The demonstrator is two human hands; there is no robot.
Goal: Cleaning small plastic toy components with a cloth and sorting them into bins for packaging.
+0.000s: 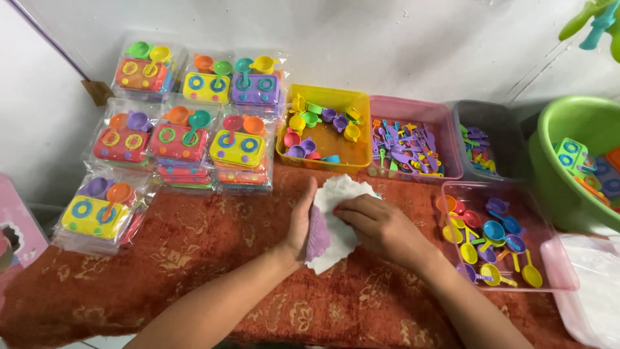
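My left hand [301, 223] holds a purple toy stove piece [318, 234] against its palm, partly inside a clear plastic bag [339, 200] that lies on the red patterned carpet [213, 252]. The fingers of my right hand [381, 226] rest on the bag and grip it from the right side. Both hands meet over the middle of the carpet, just in front of the yellow bin [323, 97].
Packed toy stove sets in clear bags [181, 139] are stacked at the left. The yellow bin holds small pots, a pink bin [445, 123] utensils, a grey bin [500, 116] more pieces, a near pink bin [555, 265] pans. A green tub [549, 187] of stoves stands right.
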